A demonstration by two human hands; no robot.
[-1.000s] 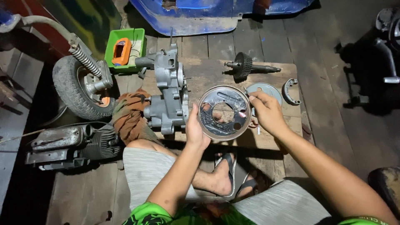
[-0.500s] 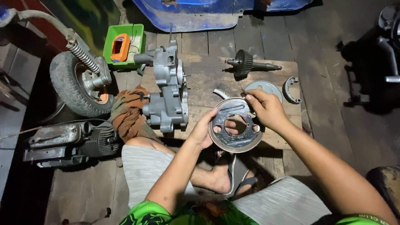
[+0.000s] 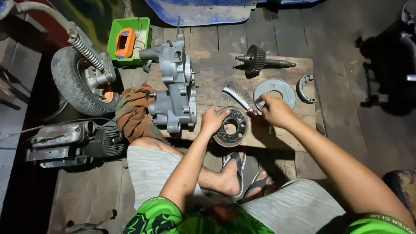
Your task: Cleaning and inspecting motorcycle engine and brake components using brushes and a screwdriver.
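My left hand (image 3: 213, 120) is clamped on the rim of the round brake backing plate (image 3: 231, 126), holding it tilted on the near edge of the wooden board (image 3: 216, 71), just in front of my sandalled foot (image 3: 236, 173). My right hand (image 3: 274, 110) is closed on the handle of a small wire brush (image 3: 237, 96), bristles up-left of the plate, not quite on it as far as I can tell. To do this well, I reckon: keep the left grip firm at the rim so the plate can't spin, fingers clear of the bristles, short strokes, rotate the plate bit by bit. Just beyond my right hand lies a second grey disc plate (image 3: 277, 90), a brake shoe (image 3: 304, 88) beside it, and a geared shaft (image 3: 260, 61) further back. Left of my left hand sits the grey engine crankcase (image 3: 175, 86), a brown rag (image 3: 132, 112) against it. Farther left: small wheel with spring shock (image 3: 82, 78), finned cylinder block (image 3: 73, 141), green tray (image 3: 128, 41). The surface is a dark plank floor (image 3: 346, 130), dimly lit, with something blue (image 3: 199, 11) at the top edge.
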